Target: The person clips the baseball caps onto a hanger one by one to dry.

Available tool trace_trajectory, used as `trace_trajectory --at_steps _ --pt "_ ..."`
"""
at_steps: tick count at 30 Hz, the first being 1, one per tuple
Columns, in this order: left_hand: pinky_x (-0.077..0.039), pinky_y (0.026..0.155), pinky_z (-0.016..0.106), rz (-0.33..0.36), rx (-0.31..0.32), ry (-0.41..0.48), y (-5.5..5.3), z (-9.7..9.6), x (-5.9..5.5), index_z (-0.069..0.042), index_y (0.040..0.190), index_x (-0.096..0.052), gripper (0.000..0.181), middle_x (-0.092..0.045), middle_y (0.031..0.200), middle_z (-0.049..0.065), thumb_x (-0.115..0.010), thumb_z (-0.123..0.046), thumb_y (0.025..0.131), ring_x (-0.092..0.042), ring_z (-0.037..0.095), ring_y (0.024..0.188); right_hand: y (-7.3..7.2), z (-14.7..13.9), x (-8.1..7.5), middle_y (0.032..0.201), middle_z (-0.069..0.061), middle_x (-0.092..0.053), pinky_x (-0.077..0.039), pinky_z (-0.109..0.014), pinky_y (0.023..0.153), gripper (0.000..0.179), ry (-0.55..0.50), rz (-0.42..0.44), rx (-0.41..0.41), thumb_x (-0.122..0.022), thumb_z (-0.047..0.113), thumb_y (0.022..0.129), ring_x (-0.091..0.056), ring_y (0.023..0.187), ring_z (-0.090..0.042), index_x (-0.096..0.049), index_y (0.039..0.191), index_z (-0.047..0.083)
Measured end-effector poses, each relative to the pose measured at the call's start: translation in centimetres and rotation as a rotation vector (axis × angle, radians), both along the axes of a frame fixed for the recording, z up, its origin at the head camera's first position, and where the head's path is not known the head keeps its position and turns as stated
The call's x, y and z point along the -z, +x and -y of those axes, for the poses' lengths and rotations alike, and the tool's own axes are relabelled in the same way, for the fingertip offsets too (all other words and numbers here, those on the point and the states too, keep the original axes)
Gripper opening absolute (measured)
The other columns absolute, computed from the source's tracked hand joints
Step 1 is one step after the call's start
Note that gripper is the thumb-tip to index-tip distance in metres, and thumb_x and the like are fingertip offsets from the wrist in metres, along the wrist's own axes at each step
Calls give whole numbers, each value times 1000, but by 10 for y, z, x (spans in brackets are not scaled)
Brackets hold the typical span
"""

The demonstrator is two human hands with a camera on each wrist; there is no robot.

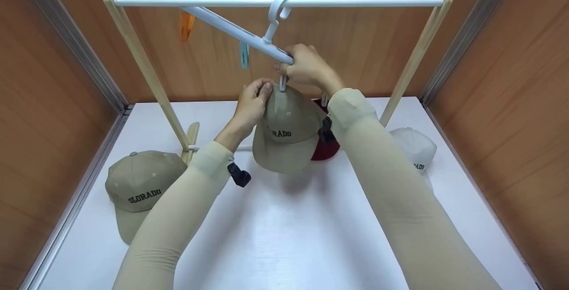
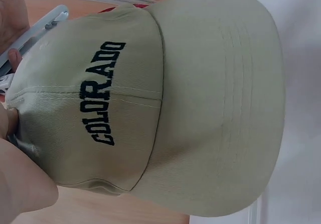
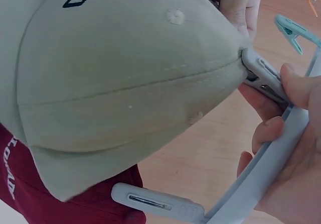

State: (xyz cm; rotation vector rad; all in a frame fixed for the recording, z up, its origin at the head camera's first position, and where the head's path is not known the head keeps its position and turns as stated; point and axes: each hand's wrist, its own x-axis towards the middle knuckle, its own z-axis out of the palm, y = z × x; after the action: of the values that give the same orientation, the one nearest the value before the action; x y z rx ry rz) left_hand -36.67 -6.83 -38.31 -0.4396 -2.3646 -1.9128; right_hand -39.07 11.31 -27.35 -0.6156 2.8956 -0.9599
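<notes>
My left hand [image 1: 250, 105] pinches the crown top of a khaki baseball cap [image 1: 284, 154] lettered COLORADO, which hangs brim down. A grey clip [image 3: 263, 75] sits at the crown's tip. My right hand [image 1: 312, 68] holds this clip between thumb and fingers, beside the lower end of the white clip hanger [image 1: 229, 26]. The hanger tilts down to the right, its hook over the white rod [image 1: 364, 2]. Behind the khaki cap, a dark red cap [image 3: 113, 196] hangs from another grey clip [image 3: 155, 202], partly hidden.
Orange [image 1: 186, 26] and teal [image 1: 244, 54] clips hang further along the hanger. Another khaki cap [image 1: 142, 179] lies at left on the white table [image 1: 275, 241], a white cap [image 1: 411, 147] at right. Wooden rack legs [image 1: 146, 67] and wood-grain walls [image 1: 53, 103] flank the workspace.
</notes>
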Motion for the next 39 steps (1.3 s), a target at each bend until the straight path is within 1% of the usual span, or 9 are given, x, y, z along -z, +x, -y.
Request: trace_trajectory --at_steps 3,4,6,12,15,19,22,26,39 --pt "-46 104 35 32 11 60 2 -1 0 -6 134 -62 35 -65 122 6 -42 -29 116 -61 17 110 1 1 -1 117 -9 -66 -48 -40 98 39 6 15 6 -64 32 107 -59 104 -23 -64 136 5" --pt "-49 96 34 38 12 69 2 -1 0 -6 133 -61 35 -65 121 5 -42 -29 116 -60 17 108 1 2 -1 119 -9 -66 -48 -40 99 40 7 19 6 -64 33 107 -59 105 -23 -63 137 6" --pt "-49 92 31 41 13 78 2 -1 -1 -6 132 -61 34 -64 120 4 -41 -28 116 -59 16 107 1 2 -1 120 -9 -66 -48 -40 100 41 8 30 11 -64 33 107 -59 106 -23 -63 138 6" --pt "-48 99 32 37 11 127 -1 -2 -7 -5 131 -61 33 -63 121 4 -41 -27 116 -58 16 112 2 1 -2 120 -8 -67 -48 -41 102 39 -18 49 10 -64 32 107 -60 107 -22 -63 138 8" --pt "-36 116 33 20 -6 84 -3 -2 -9 -7 131 -62 33 -65 123 4 -41 -28 116 -59 16 116 2 0 -1 124 -8 -67 -48 -43 106 40 -26 53 12 -64 32 107 -60 110 -22 -63 140 9" --pt "-23 125 35 -7 -28 10 -3 -2 -9 -7 132 -62 34 -67 124 5 -42 -29 116 -58 16 121 3 -3 -2 126 -8 -66 -48 -43 106 43 -7 72 17 -63 35 108 -59 113 -22 -61 141 9" --pt "-37 113 37 -30 -29 -39 -3 -1 -9 -8 132 -63 34 -65 125 5 -42 -29 116 -50 18 122 4 -5 -4 124 -7 -64 -45 -42 102 44 40 82 23 -62 39 108 -57 111 -22 -61 140 9" --pt "-44 96 33 -60 -17 -89 -5 -1 -9 -9 133 -64 34 -63 125 4 -43 -30 116 -41 17 120 5 -7 -8 123 -6 -63 -40 -45 101 49 106 85 38 -60 44 107 -54 110 -23 -59 144 11" --pt "-45 96 31 -148 -8 -202 -9 0 -10 -11 134 -64 33 -64 128 3 -45 -29 115 -41 16 119 7 -12 -9 126 -9 -66 -46 -48 101 51 106 71 16 -62 43 107 -59 109 -25 -61 145 9"
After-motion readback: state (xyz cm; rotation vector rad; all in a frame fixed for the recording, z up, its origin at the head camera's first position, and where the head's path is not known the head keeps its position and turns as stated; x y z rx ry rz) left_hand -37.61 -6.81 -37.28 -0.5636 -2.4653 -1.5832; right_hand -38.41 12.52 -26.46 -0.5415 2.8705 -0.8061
